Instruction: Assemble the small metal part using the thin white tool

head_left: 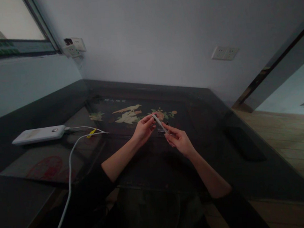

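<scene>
The slim white stick (159,123), pen-like and slanted, is held above the middle of the dark table (222,129); the dim light hides what it is, and a small dark thing just beneath it is too murky to identify. Far left lies a white power bank (39,134), its white cable (69,171) running off the bottom edge. The left hand (143,129) pinches the stick's upper end with pressed-together fingers (150,119). The right hand (179,140) pinches its lower end.
</scene>
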### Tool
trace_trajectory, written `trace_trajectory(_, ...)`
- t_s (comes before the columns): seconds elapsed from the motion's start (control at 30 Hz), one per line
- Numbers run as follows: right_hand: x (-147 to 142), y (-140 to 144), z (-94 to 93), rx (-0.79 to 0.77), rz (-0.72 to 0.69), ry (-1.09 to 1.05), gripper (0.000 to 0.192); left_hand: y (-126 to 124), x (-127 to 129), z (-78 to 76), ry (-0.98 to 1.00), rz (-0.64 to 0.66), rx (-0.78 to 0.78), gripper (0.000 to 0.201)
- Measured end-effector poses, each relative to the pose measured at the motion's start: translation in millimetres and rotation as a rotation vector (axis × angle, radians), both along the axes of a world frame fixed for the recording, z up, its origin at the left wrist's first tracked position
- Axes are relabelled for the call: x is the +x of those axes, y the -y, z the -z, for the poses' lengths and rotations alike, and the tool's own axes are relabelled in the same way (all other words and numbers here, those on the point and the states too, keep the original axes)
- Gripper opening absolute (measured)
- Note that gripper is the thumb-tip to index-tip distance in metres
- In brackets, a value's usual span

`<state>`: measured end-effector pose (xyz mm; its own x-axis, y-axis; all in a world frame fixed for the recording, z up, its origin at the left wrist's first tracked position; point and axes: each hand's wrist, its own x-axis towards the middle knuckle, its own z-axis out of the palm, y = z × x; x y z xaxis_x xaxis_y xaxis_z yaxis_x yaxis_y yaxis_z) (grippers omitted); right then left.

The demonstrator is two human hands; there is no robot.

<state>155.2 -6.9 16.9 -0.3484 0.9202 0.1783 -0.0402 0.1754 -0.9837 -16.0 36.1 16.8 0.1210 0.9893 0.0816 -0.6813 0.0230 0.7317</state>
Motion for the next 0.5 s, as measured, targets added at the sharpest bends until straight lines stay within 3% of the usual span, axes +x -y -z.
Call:
trace_trajectory(0.13, -0.3, 0.4, -0.2, -0.011, -0.006, -0.019, 0.053, -0.3, 0.8, -0.5, 0.016, -0.021, -0.003, 0.030)
trace_trajectory(0.5, 3.7, -5.9, 0.5, 0.086, 0.162, 0.136, 0.054, -1.5, 0.8, 3.1, -0.003, 0.011, -0.032, 0.031)
